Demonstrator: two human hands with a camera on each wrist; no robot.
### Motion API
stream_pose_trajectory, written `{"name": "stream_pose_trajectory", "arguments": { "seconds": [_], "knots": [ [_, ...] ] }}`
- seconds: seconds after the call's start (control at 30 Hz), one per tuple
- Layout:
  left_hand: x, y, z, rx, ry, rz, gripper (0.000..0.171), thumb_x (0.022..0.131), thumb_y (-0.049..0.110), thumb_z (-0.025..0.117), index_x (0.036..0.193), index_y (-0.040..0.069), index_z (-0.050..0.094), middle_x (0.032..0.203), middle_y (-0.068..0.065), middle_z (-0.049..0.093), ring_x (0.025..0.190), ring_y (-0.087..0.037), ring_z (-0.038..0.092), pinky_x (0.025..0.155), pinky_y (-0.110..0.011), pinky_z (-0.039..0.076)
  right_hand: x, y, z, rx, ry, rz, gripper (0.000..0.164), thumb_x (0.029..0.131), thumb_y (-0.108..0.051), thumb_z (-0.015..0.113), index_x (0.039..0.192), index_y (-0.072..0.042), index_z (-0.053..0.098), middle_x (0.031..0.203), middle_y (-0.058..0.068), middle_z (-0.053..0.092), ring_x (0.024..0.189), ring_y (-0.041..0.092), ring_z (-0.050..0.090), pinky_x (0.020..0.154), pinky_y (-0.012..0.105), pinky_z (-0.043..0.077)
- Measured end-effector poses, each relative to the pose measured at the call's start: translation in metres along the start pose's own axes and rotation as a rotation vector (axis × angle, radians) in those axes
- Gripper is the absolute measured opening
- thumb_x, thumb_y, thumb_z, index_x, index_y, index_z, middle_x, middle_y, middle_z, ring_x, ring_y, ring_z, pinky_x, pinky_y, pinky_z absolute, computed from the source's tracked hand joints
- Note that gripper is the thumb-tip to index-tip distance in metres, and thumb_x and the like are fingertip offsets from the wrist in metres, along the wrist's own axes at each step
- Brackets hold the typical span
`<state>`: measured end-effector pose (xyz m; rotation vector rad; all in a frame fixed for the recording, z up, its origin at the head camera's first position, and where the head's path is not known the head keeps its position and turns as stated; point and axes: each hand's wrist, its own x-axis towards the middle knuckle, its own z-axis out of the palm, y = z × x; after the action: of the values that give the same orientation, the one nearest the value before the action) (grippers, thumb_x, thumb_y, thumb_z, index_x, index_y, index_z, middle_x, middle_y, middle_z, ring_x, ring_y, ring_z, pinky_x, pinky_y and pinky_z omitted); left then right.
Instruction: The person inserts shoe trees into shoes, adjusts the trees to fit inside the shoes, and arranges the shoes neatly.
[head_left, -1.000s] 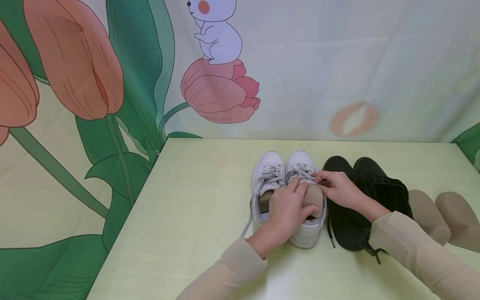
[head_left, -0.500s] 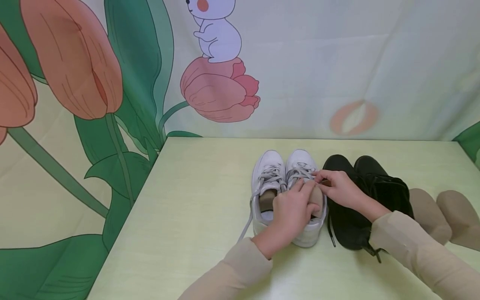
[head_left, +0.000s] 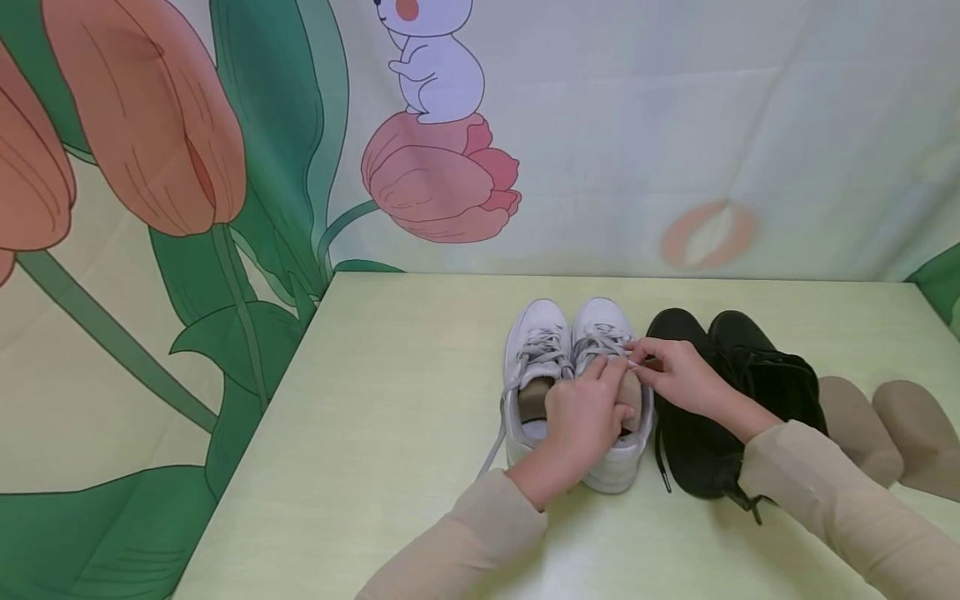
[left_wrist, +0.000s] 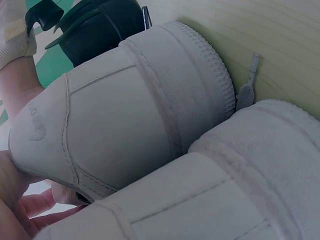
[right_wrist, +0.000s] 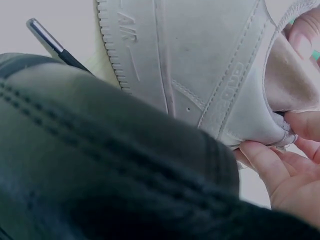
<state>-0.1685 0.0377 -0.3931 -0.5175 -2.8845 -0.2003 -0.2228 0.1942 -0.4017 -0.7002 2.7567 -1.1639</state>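
Two white sneakers with grey laces stand side by side. In the head view my left hand [head_left: 585,417] bends over the opening of the right sneaker [head_left: 611,477], holding the beige shoe tree [head_left: 632,398] seated inside, its thumb along the right side. My right hand [head_left: 678,375] pinches that sneaker's edge near the top eyelets; the right wrist view shows its thumb and fingers [right_wrist: 267,165] at the white rim. The left sneaker [head_left: 538,317] also has a shoe tree [head_left: 534,402] inside, and its lace hangs over the outer side. The left fingertips are partly hidden behind the collar in the left wrist view.
A pair of black shoes [head_left: 686,450] stands close on the right, under my right forearm. Beyond them lie two loose beige shoe trees [head_left: 858,433]. The pale table [head_left: 390,417] ends at a printed tulip cloth [head_left: 585,183] behind.
My left hand has shifted slightly right and turned over the shoe tree, covering more of it. The right hand stays at the sneaker's edge, nearly still.
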Motion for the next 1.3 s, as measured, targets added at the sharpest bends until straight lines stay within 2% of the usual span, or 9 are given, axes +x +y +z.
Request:
{"name": "stream_pose_trajectory", "arguments": {
  "seconds": [0.17,0.3,0.53,0.73,0.87,1.07,1.17,1.3],
  "knots": [
    [0.001,0.001,0.003,-0.009,0.035,0.004,0.05,0.073,0.046,0.065,0.117,0.028,0.048,0.112,0.008,0.054,0.082,-0.015,0.06,0.067,-0.028,0.043,0.0,0.0,-0.002,0.008,-0.008,0.008,0.01,0.083,0.004,0.054,0.078,-0.004,0.057,0.116,0.025,0.055,0.107,0.038,0.052,0.078,0.044,0.048],
    [0.002,0.002,0.003,-0.042,0.018,-0.018,0.052,0.072,0.045,0.068,0.118,0.03,0.049,0.113,0.006,0.054,0.082,-0.019,0.061,0.08,-0.036,0.042,0.0,0.0,-0.002,0.02,-0.014,0.017,0.009,0.083,0.003,0.054,0.078,-0.004,0.058,0.116,0.025,0.055,0.11,0.039,0.05,0.079,0.045,0.047],
    [0.008,0.004,0.002,-0.022,-0.068,-0.047,0.05,0.072,0.044,0.067,0.117,0.033,0.047,0.116,0.006,0.052,0.084,-0.019,0.061,0.086,-0.04,0.036,0.0,-0.001,-0.003,0.04,-0.015,0.017,0.007,0.084,0.0,0.055,0.078,-0.003,0.057,0.116,0.024,0.055,0.111,0.038,0.05,0.08,0.044,0.047],
    [0.008,-0.001,0.005,-0.033,-0.057,-0.001,0.051,0.072,0.046,0.065,0.118,0.032,0.048,0.119,0.008,0.053,0.1,-0.01,0.056,0.091,-0.039,0.035,-0.001,-0.001,-0.004,0.064,-0.018,0.025,0.007,0.084,-0.001,0.055,0.077,-0.003,0.056,0.116,0.025,0.055,0.111,0.038,0.05,0.081,0.044,0.047],
    [0.007,-0.004,0.007,-0.031,-0.023,0.016,0.048,0.074,0.046,0.064,0.116,0.028,0.05,0.119,0.009,0.053,0.106,-0.004,0.052,0.09,-0.035,0.035,-0.001,0.001,-0.003,0.065,-0.015,0.032,0.008,0.083,0.001,0.055,0.077,-0.004,0.055,0.116,0.024,0.055,0.11,0.036,0.051,0.08,0.044,0.047],
    [0.001,-0.004,0.007,-0.032,0.026,-0.028,0.04,0.077,0.044,0.062,0.108,0.023,0.051,0.109,0.004,0.055,0.098,-0.009,0.055,0.08,-0.03,0.038,0.0,0.002,-0.002,0.049,-0.014,0.039,0.008,0.083,0.001,0.055,0.077,-0.004,0.055,0.116,0.023,0.055,0.111,0.036,0.051,0.08,0.043,0.047],
    [-0.002,-0.005,0.007,-0.045,0.071,-0.027,0.034,0.079,0.041,0.061,0.103,0.02,0.05,0.101,0.003,0.056,0.089,-0.011,0.057,0.072,-0.027,0.04,0.0,0.001,-0.002,0.044,-0.012,0.039,0.007,0.083,0.001,0.056,0.077,-0.004,0.055,0.116,0.024,0.055,0.11,0.036,0.051,0.08,0.043,0.047],
    [-0.001,-0.006,0.007,-0.082,0.11,-0.015,0.029,0.079,0.036,0.062,0.097,0.017,0.049,0.089,0.001,0.056,0.069,-0.016,0.057,0.06,-0.025,0.043,-0.001,0.0,-0.003,0.032,-0.007,0.035,0.007,0.082,0.0,0.057,0.077,-0.003,0.055,0.117,0.025,0.055,0.105,0.036,0.054,0.079,0.043,0.048]
  ]
}}
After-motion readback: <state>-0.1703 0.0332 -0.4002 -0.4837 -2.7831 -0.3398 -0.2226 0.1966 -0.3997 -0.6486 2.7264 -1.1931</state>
